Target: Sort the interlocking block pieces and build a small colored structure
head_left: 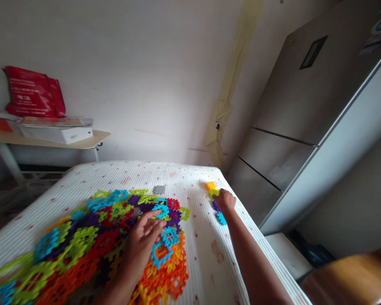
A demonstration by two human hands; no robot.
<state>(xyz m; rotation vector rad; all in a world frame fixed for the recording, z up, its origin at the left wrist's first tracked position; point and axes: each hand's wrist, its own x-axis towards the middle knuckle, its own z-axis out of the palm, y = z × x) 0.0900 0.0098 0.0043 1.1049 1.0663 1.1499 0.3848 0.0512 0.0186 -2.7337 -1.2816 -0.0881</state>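
Observation:
A big heap of flat plastic interlocking pieces (92, 241) in orange, green, blue, purple and red covers the left half of a white ribbed table (203, 237). My left hand (144, 237) lies on the heap's right side, fingers stretched toward a blue piece (161, 210). My right hand (225, 200) rests near the table's right edge on a small row of joined pieces: yellow (211, 185), green, purple and blue (221, 219). Its fingers are curled over that row. A grey piece (159, 190) lies alone behind the heap.
A tall grey fridge (305, 114) stands close to the table's right edge. At the back left a shelf (51, 142) holds a red bag (31, 91) and a white box. A brown wooden surface (352, 279) shows at the lower right.

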